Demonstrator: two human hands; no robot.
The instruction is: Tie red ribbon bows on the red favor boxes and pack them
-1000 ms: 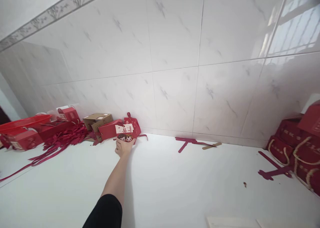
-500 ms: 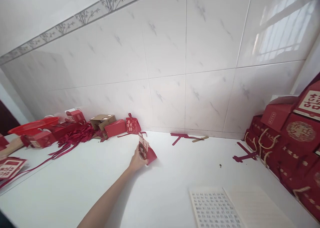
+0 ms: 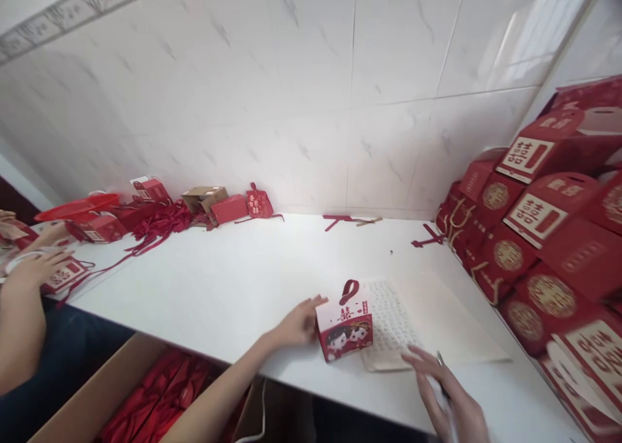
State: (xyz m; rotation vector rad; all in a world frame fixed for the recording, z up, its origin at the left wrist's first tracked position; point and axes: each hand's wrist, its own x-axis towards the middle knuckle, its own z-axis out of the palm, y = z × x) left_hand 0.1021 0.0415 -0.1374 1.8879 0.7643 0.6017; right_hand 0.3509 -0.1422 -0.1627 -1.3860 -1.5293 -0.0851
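A small red and white gift box (image 3: 346, 325) with a red ribbon loop on top stands upright on the white table (image 3: 233, 281), near the front edge. My left hand (image 3: 296, 323) grips its left side. The box overlaps the left edge of an open notebook (image 3: 427, 313) with printed rows. My right hand (image 3: 444, 397) rests, blurred, at the notebook's front edge with a thin dark pen (image 3: 441, 368) between its fingers.
Stacked red gift boxes (image 3: 534, 236) fill the right side against the wall. Loose red ribbons (image 3: 155, 226), small boxes (image 3: 228, 208) and a red basin (image 3: 78, 206) lie at the back left. Another person's hands (image 3: 29, 268) work on red boxes at the left. An open carton (image 3: 97, 391) sits below the table.
My left hand picked the gift box up at the back wall and brought it to the front edge beside the notebook. My right hand has come into view, and the view dropped lower.
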